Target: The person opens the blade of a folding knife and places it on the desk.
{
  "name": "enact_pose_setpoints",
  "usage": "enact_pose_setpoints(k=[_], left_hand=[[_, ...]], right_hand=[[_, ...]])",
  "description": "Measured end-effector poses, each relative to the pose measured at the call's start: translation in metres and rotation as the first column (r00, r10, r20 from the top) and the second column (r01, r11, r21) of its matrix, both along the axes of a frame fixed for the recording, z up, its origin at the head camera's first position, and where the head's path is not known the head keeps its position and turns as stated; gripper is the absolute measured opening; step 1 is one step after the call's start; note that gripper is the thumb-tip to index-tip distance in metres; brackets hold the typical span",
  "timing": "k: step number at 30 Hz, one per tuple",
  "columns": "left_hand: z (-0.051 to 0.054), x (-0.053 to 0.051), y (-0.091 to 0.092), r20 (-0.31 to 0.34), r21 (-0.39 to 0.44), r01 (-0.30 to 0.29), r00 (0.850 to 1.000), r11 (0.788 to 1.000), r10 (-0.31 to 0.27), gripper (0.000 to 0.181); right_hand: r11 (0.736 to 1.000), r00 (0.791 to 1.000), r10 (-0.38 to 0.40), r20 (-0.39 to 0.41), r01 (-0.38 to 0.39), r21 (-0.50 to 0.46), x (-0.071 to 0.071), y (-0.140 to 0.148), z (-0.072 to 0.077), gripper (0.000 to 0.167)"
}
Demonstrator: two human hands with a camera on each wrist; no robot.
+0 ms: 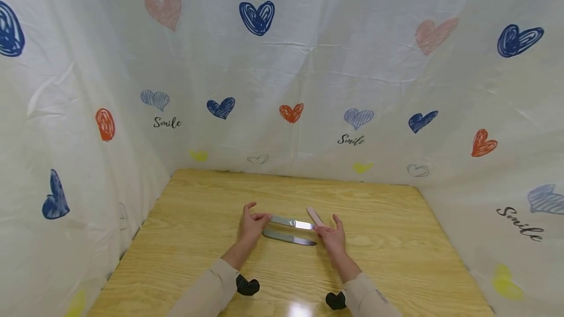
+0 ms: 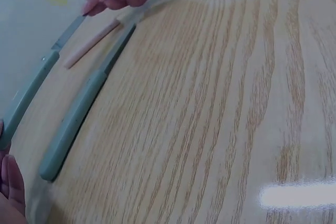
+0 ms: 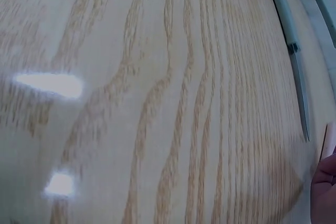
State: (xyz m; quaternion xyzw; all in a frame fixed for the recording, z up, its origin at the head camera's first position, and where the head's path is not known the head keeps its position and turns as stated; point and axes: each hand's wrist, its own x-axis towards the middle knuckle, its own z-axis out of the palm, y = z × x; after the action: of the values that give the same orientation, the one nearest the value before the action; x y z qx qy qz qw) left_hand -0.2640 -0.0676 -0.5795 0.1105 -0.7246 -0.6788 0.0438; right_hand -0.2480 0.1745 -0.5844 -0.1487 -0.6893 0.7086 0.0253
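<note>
My left hand [image 1: 252, 225] pinches the handle end of a knife with a pale green handle [image 1: 282, 221]. At the other end, my right hand [image 1: 332, 239] pinches the blade near its tip. The blade catches bright light in the head view. On the table just nearer to me lies a second knife [image 1: 278, 236], also green-handled, its blade pointing right; neither hand touches it. A pale pink strip [image 1: 314, 216] lies beyond the right hand, partly hidden by it; its kind is unclear. In the left wrist view the held knife [image 2: 32, 88] is seen alongside the lying one [image 2: 76, 121].
The wood-grain table [image 1: 198, 199] carries these things near its middle. A white curtain [image 1: 282, 62] printed with hearts and the word Smile surrounds its back and sides. Dark wrist-worn devices [image 1: 247, 285] sit at both sleeve cuffs. Light glares off the table's near edge.
</note>
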Motion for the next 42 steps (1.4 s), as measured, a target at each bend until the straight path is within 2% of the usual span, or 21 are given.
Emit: enact_pose_setpoints(k=[3, 6, 10, 14, 16, 21, 23, 30, 37, 40, 42], left_hand=[[-0.005, 0.0, -0.003, 0.018, -0.089, -0.008, 1.0, 0.996, 0.01, 0.067], [-0.012, 0.001, -0.005, 0.036, -0.162, -0.021, 0.999, 0.987, 0.027, 0.068], [-0.017, 0.0, -0.006, 0.047, -0.219, -0.033, 0.998, 0.975, 0.045, 0.067], [-0.019, -0.001, -0.005, 0.041, -0.257, -0.032, 0.998, 0.966, 0.044, 0.057], [-0.02, -0.001, -0.005, 0.039, -0.274, -0.031, 0.998, 0.961, 0.043, 0.053], [-0.021, -0.001, -0.002, 0.009, -0.346, -0.036, 0.999, 0.938, 0.042, 0.051], [-0.02, -0.001, -0.001, -0.005, -0.373, -0.041, 0.999, 0.927, 0.042, 0.051], [-0.018, 0.001, 0.003, -0.025, -0.387, -0.069, 0.998, 0.919, 0.064, 0.05], [-0.017, 0.001, 0.002, -0.044, -0.391, -0.06, 0.998, 0.918, 0.047, 0.053], [-0.016, 0.001, 0.0, -0.03, -0.388, -0.055, 0.998, 0.92, 0.047, 0.059], [-0.015, 0.0, -0.001, -0.027, -0.386, -0.053, 0.999, 0.921, 0.046, 0.062]], right_hand=[[0.996, 0.999, -0.016, 0.034, 0.013, 0.087, -0.002, -0.002, -0.004, 0.09], [0.992, 0.999, -0.025, 0.034, 0.021, 0.127, -0.003, -0.004, -0.007, 0.092], [0.982, 0.998, -0.037, 0.044, 0.028, 0.189, -0.004, -0.006, -0.009, 0.093], [0.966, 0.997, -0.054, 0.052, 0.039, 0.255, -0.005, -0.007, -0.01, 0.093], [0.948, 0.997, -0.064, 0.052, 0.044, 0.315, -0.004, -0.008, -0.009, 0.092], [0.883, 0.996, -0.079, 0.041, 0.051, 0.466, -0.001, -0.009, -0.004, 0.091], [0.87, 0.996, -0.078, 0.047, 0.045, 0.492, 0.0, -0.009, -0.003, 0.092], [0.844, 0.993, -0.067, 0.1, 0.003, 0.536, -0.003, -0.007, -0.002, 0.097], [0.784, 0.992, -0.053, 0.11, -0.027, 0.62, -0.004, -0.007, -0.005, 0.095], [0.779, 0.994, -0.044, 0.098, -0.027, 0.626, -0.003, -0.008, -0.005, 0.095], [0.786, 0.995, -0.04, 0.087, -0.023, 0.618, -0.002, -0.008, -0.004, 0.095]])
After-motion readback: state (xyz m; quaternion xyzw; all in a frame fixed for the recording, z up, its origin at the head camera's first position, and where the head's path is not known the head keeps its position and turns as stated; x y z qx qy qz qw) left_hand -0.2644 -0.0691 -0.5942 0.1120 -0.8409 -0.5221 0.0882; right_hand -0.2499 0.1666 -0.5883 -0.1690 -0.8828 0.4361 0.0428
